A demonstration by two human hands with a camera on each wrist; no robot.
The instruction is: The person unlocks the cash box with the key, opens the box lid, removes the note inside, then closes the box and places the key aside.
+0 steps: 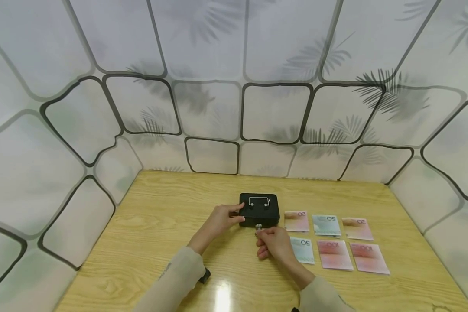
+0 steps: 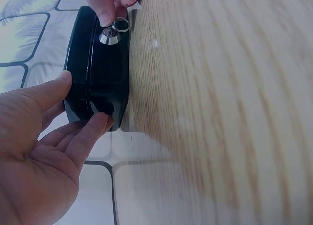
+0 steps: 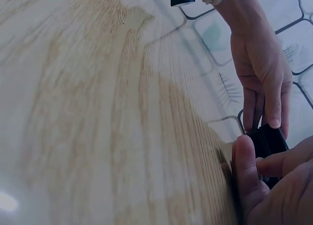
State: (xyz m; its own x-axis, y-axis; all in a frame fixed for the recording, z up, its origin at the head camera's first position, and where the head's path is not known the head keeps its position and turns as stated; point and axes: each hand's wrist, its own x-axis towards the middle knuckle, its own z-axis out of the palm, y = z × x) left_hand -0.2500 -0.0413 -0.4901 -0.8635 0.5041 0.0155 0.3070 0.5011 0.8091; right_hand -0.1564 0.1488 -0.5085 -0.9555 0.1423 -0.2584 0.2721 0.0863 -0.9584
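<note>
A black cash box (image 1: pixel 263 213) with a silver folding handle (image 1: pixel 259 198) on its lid rests on the wooden table, lid down. My left hand (image 1: pixel 223 218) grips its left end, the thumb and fingers spread across the lid edge and the side. At the front, a round silver lock (image 2: pixel 109 36) holds a key with a key ring (image 2: pixel 121 25) dangling from it. The thumb and finger of my right hand (image 1: pixel 274 245) pinch the key, mostly covering it. In the right wrist view, my right fingers hide most of the lock.
To the right of the box, banknotes lie in two rows, among them a pink 20 note (image 1: pixel 296 221), a green 50 note (image 1: pixel 326 225) and a red 100 note (image 1: pixel 334 255). A patterned curtain (image 1: pixel 271 112) surrounds the wooden table (image 1: pixel 160 208).
</note>
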